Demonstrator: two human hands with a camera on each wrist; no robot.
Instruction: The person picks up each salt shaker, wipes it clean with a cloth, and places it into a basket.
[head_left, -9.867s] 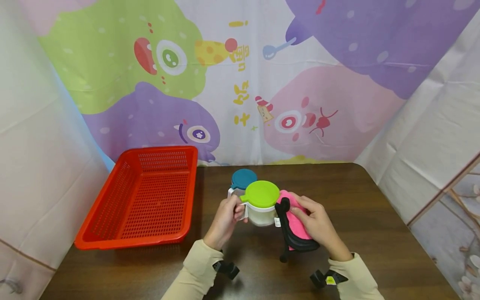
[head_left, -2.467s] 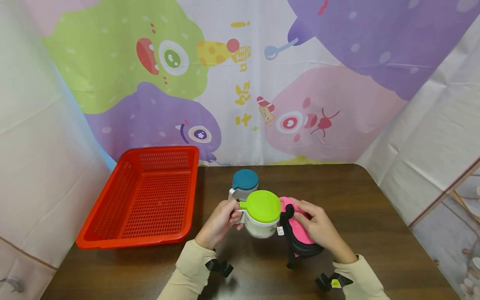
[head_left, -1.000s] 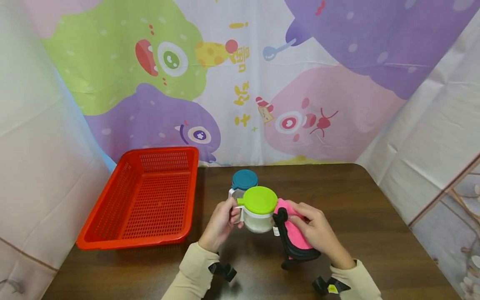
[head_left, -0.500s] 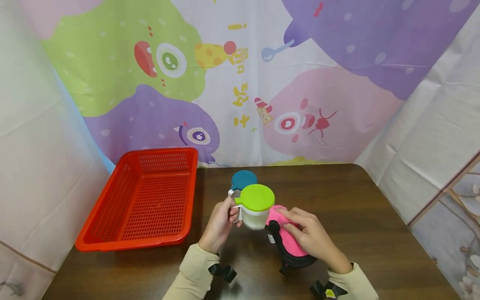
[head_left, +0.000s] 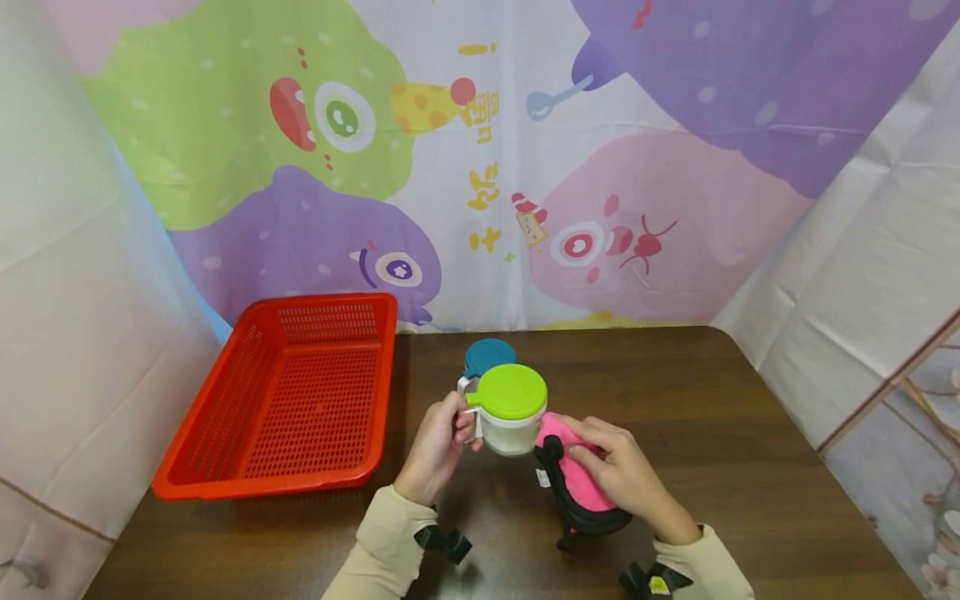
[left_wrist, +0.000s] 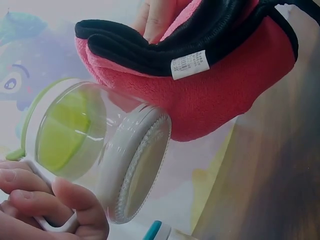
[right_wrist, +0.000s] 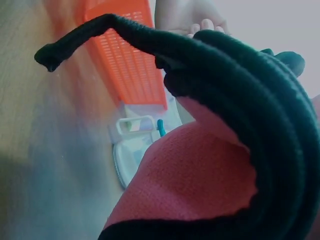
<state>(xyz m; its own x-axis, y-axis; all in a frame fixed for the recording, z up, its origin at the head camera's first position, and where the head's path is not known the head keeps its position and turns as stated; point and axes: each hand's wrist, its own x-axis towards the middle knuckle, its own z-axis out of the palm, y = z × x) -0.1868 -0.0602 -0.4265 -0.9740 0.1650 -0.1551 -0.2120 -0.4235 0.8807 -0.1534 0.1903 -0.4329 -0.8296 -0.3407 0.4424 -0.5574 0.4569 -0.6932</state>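
Note:
A clear seasoning jar [head_left: 512, 435] with a lime-green lid is held up by its white handle in my left hand [head_left: 433, 446], fingers curled through and around the handle. In the left wrist view the jar [left_wrist: 107, 145] shows its ridged base. My right hand [head_left: 621, 468] pinches a folded pink cloth [head_left: 581, 479] with black edging and a white tag. Its upper corner is right at the jar's right side. In the right wrist view the cloth [right_wrist: 195, 175] covers most of the right hand. Behind the green-lidded jar stands a similar blue-lidded jar [head_left: 489, 356], partly hidden.
A red perforated plastic basket [head_left: 262, 486] stands on the left of the dark wooden table [head_left: 720, 417]. A cartoon-print curtain [head_left: 480, 292] hangs behind the table's far edge. The black wrist cameras [head_left: 444, 543] sit at both cuffs.
Over the last second the jar has shifted slightly left and away from me. The cloth has moved a little left and nearer, staying beside the jar. Both hands keep their holds throughout.

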